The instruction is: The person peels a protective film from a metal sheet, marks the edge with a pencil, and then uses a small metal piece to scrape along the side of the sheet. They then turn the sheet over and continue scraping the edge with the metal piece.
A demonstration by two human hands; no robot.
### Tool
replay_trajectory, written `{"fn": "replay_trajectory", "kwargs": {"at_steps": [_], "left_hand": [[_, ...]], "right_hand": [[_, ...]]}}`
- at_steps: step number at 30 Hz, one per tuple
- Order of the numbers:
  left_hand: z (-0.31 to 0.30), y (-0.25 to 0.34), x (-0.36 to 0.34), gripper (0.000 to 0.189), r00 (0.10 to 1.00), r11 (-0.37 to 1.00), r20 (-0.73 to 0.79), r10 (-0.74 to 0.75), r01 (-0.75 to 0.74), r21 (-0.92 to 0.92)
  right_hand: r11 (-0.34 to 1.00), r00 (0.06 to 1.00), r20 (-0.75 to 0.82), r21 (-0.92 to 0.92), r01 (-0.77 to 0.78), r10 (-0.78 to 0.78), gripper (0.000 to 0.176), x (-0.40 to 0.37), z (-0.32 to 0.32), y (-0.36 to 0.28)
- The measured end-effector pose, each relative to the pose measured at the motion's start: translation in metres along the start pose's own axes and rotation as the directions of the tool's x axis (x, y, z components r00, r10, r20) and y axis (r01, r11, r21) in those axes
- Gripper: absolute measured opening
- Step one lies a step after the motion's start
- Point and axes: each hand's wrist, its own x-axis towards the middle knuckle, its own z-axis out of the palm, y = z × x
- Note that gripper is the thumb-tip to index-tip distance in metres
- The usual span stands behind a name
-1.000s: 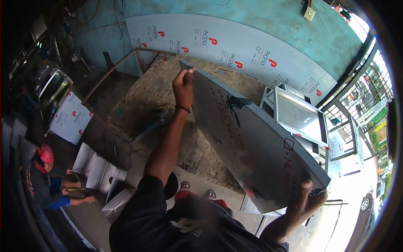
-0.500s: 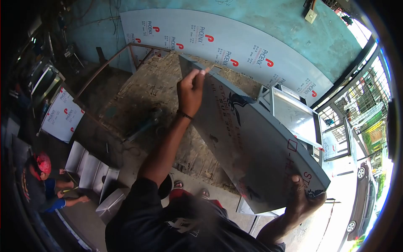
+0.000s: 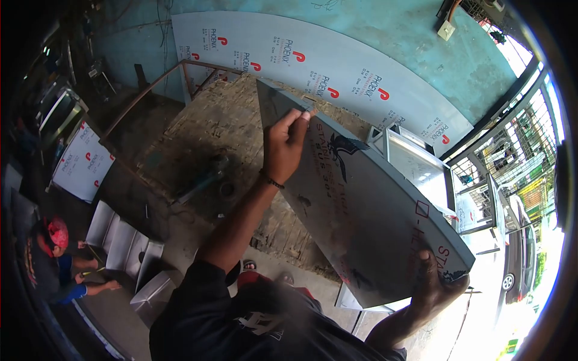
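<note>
A long stainless steel panel (image 3: 367,210) with a folded edge and printed red lettering is held up at a slant in front of me. My right hand (image 3: 442,280) grips its lower right corner, thumb on the printed face and the other fingers behind. My left hand (image 3: 286,147) is closed at the upper edge, thumb and forefinger pinching the folded rim. Whether anything small sits between those fingertips is hidden. Behind the panel lies a worn wooden worktable (image 3: 211,114), with a power tool (image 3: 201,186) on it.
A big film-covered sheet (image 3: 265,42) leans on the blue wall. White-framed metalwork (image 3: 421,162) stands at right. Another person (image 3: 54,259) crouches lower left beside bent metal pieces (image 3: 126,246). A rusty frame (image 3: 144,96) borders the table, and a car (image 3: 521,259) is outside.
My left hand has slid a short way down and right along the panel's upper edge. My right hand keeps its hold, and the panel has barely moved. The camera view has shifted slightly.
</note>
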Motion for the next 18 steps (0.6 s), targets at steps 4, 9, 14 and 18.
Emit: {"fn": "replay_trajectory", "kwargs": {"at_steps": [4,9,14,18], "left_hand": [[0.002,-0.009,0.011,0.028,0.993,0.998,-0.103,-0.059,0.055,-0.036],[0.005,0.009,0.003,0.027,0.998,1.000,-0.065,0.005,-0.004,0.021],[0.015,0.034,-0.017,0.028,0.999,1.000,-0.047,-0.018,0.019,0.025],[0.011,0.038,-0.016,0.028,0.999,0.999,-0.011,-0.041,0.041,0.003]], "right_hand": [[0.999,0.999,0.028,-0.022,-0.024,0.025,0.048,-0.001,-0.002,0.000],[0.999,0.998,0.049,0.025,-0.025,0.024,0.046,-0.001,-0.004,-0.001],[0.999,0.999,0.034,0.034,0.025,-0.027,0.045,-0.001,0.000,-0.001],[0.999,0.998,0.061,0.022,-0.030,0.029,0.045,-0.003,-0.006,0.001]]}}
